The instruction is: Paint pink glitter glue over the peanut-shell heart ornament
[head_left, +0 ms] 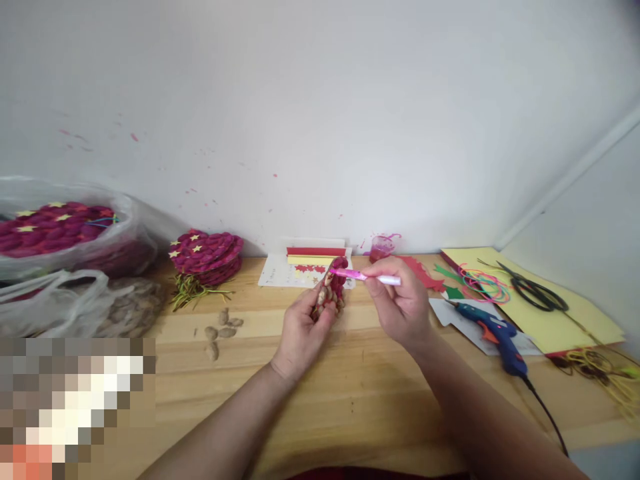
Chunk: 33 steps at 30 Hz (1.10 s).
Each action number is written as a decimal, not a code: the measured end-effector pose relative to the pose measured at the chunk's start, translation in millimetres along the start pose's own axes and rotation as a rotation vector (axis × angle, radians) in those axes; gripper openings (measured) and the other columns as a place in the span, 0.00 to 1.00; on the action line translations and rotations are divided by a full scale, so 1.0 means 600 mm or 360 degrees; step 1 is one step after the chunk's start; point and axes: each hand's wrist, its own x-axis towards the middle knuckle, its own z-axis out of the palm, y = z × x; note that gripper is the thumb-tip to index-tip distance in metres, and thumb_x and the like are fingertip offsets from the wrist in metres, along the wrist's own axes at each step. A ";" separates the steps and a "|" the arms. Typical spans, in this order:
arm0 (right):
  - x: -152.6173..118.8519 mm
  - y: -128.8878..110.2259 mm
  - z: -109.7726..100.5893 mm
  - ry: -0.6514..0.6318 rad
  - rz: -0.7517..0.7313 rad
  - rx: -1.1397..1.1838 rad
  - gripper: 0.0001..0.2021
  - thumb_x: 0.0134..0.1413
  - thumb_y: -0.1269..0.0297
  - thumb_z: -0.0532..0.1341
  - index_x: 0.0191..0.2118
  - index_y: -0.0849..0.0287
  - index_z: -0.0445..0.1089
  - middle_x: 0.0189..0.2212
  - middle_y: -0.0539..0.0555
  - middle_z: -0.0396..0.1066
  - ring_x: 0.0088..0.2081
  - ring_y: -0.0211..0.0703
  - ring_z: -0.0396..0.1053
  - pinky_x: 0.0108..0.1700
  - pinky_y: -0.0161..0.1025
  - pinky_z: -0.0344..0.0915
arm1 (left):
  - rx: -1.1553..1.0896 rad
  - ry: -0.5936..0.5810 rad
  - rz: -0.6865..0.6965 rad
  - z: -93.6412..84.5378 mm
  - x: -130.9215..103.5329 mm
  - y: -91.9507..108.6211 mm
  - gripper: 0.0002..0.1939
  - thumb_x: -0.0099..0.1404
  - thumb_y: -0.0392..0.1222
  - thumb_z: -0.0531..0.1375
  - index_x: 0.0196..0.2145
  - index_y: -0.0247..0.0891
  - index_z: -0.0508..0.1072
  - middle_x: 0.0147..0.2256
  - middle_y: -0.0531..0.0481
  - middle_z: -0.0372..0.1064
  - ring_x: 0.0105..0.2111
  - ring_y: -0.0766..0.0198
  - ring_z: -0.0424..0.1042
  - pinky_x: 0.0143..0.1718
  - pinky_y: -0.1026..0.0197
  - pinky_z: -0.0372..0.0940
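Observation:
My left hand point(305, 327) is closed around a cluster of peanuts point(339, 283), tilted up on edge above the table. Part of the cluster is magenta and part shows bare tan shell; my fingers hide its lower end. In my right hand point(403, 303) a paintbrush point(383, 279) with a white handle and pink-stained front is pinched between thumb and fingers. Its pink tip touches or nearly touches the upper part of the cluster. Behind my right hand stands a clear cup of pink paint point(382, 248).
Finished magenta peanut pieces point(210, 253) with yellow stars are stacked left, near loose peanuts point(223, 327) and plastic bags point(135, 227). At right lie a blue glue gun point(493, 327) with its cord, black scissors point(537, 293), yellow sheets point(585, 317) and colored strings point(485, 283). A wall rises behind.

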 end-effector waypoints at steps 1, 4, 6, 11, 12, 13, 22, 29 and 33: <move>0.000 -0.001 0.000 -0.0057 -0.0063 -0.0017 0.06 0.66 0.70 0.62 0.45 0.53 0.73 0.36 0.52 0.75 0.38 0.43 0.72 0.41 0.42 0.67 | 0.0039 0.0000 0.0017 0.000 0.001 -0.001 0.13 0.70 0.43 0.60 0.48 0.37 0.79 0.37 0.47 0.75 0.37 0.59 0.71 0.42 0.59 0.66; 0.002 -0.006 0.000 -0.0154 -0.0163 -0.0032 0.08 0.64 0.74 0.63 0.45 0.54 0.72 0.35 0.52 0.74 0.38 0.43 0.71 0.41 0.42 0.67 | 0.0149 0.0011 0.0065 -0.002 0.002 -0.006 0.13 0.70 0.42 0.59 0.48 0.37 0.78 0.37 0.48 0.74 0.36 0.60 0.70 0.41 0.60 0.65; 0.003 -0.009 -0.001 -0.0131 -0.0142 0.0003 0.08 0.64 0.74 0.62 0.45 0.54 0.72 0.36 0.52 0.74 0.38 0.42 0.71 0.42 0.42 0.67 | 0.0196 0.0015 0.0093 -0.004 0.002 -0.010 0.14 0.71 0.41 0.59 0.51 0.37 0.78 0.37 0.48 0.73 0.36 0.60 0.70 0.41 0.60 0.65; 0.002 -0.008 -0.001 -0.0108 0.0015 0.0123 0.05 0.67 0.70 0.62 0.44 0.54 0.72 0.37 0.52 0.75 0.39 0.42 0.72 0.42 0.42 0.67 | 0.0266 0.0014 0.0123 -0.007 0.000 -0.012 0.15 0.71 0.41 0.58 0.51 0.36 0.78 0.34 0.49 0.71 0.34 0.61 0.68 0.38 0.60 0.64; 0.001 -0.007 -0.001 -0.0105 0.0068 0.0145 0.04 0.67 0.70 0.62 0.44 0.54 0.72 0.38 0.52 0.75 0.39 0.42 0.73 0.42 0.42 0.67 | 0.0264 0.0007 0.0116 -0.007 0.000 -0.012 0.14 0.71 0.41 0.58 0.50 0.36 0.78 0.34 0.49 0.71 0.34 0.61 0.68 0.38 0.60 0.64; 0.001 -0.004 0.000 -0.0093 0.0115 0.0158 0.03 0.68 0.69 0.61 0.43 0.54 0.72 0.38 0.52 0.76 0.39 0.42 0.74 0.43 0.42 0.68 | 0.0252 -0.0001 0.0108 -0.007 0.000 -0.011 0.13 0.71 0.41 0.58 0.49 0.36 0.78 0.34 0.48 0.71 0.34 0.61 0.67 0.38 0.60 0.64; 0.006 0.004 -0.007 -0.0005 0.0147 0.0112 0.03 0.68 0.67 0.62 0.43 0.55 0.73 0.36 0.52 0.76 0.37 0.41 0.74 0.40 0.40 0.68 | 0.0162 -0.0014 0.0100 -0.006 0.002 -0.006 0.16 0.71 0.42 0.59 0.52 0.36 0.77 0.39 0.44 0.74 0.38 0.58 0.70 0.42 0.58 0.66; 0.004 -0.002 -0.005 0.0039 0.0000 -0.0004 0.04 0.67 0.69 0.63 0.44 0.54 0.73 0.37 0.52 0.76 0.38 0.41 0.74 0.41 0.41 0.69 | 0.0169 -0.0018 0.0047 -0.007 0.003 -0.003 0.11 0.70 0.44 0.59 0.44 0.36 0.77 0.35 0.45 0.73 0.34 0.59 0.69 0.38 0.58 0.67; 0.003 -0.003 -0.003 -0.0003 0.0073 0.0084 0.04 0.67 0.69 0.63 0.44 0.54 0.73 0.36 0.51 0.76 0.36 0.40 0.74 0.39 0.40 0.69 | 0.0052 -0.0021 0.0034 -0.006 0.001 0.005 0.09 0.70 0.44 0.60 0.42 0.37 0.76 0.35 0.46 0.73 0.34 0.60 0.70 0.38 0.59 0.67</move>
